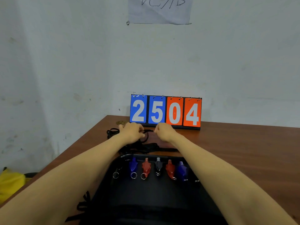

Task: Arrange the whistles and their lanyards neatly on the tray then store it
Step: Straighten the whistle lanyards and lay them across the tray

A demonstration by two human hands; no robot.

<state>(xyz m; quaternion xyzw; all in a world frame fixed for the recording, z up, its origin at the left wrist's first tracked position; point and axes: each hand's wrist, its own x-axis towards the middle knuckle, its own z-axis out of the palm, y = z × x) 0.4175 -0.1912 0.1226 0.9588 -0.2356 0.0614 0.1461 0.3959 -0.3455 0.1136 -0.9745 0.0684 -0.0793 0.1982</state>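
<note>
Five whistles (158, 168) lie in a row along the far end of a black tray (146, 200) on the brown table (243, 151): blue, red, black, red, blue, each with its mouthpiece toward twelve o'clock and a metal ring at its six o'clock end. One loose ring (115, 175) lies on the tray at the row's nine o'clock end. Both bare arms reach over the tray. The left hand (132, 133) has its grip closed on a black lanyard (146, 133) just beyond the tray, fingers curled over the cord. The right hand (164, 131) sits at its three o'clock, fingers curled in; whether it is pinching the same cord I cannot tell. More black lanyards (142, 147) are heaped between the hands and the tray's far rim, and another tangle (112, 133) lies at nine o'clock of the left hand. A flip scoreboard (165, 112) reading 2504 stands against the wall at twelve o'clock. Something yellow (11, 182) sits below the table edge at eight o'clock.
</note>
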